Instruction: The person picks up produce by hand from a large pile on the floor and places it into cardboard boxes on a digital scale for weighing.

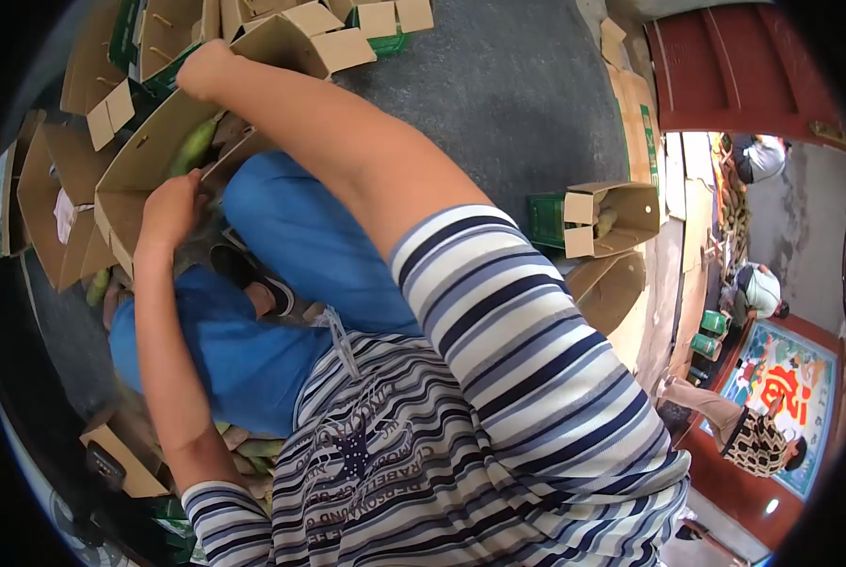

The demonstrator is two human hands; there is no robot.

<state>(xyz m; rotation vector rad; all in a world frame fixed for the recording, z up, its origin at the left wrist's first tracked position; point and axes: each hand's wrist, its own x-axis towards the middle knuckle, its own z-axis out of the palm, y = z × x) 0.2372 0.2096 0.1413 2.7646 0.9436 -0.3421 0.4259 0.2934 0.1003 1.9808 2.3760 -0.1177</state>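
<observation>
An open cardboard box stands in front of my bent knees. Inside it lies a long green vegetable that looks like an ear of corn in its husk. My right hand reaches across to the box's far upper edge, its fingers curled over the cardboard and partly hidden. At the nearer edge, my left hand is bent round the rim, with the fingertips partly out of sight. Part of the box's contents is hidden by its wall and by my right arm.
More open cardboard boxes crowd the left and top. Another box with green produce stands to the right on the dark floor. Husked produce lies behind my legs. Several people, one in a patterned top, are farther off.
</observation>
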